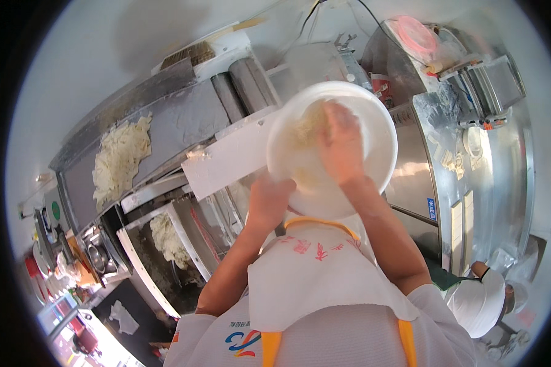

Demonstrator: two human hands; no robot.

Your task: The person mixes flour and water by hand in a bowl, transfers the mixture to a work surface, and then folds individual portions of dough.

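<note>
A large round white basin is in front of me, close to the front of my apron. My left hand grips its near left rim, the thumb lying over the edge. Inside the basin my right hand reaches down, its fingers smeared by motion, against a pale yellowish crumbly mass that looks like flour or dough. Smaller pale bits lie on the basin's bottom. The right fingertips are too blurred to show whether they close on anything.
To the left is a machine with metal rollers and a tray holding a heap of pale dough sheets. Another dough heap lies lower down. A steel counter runs along the right; another person is at the lower right.
</note>
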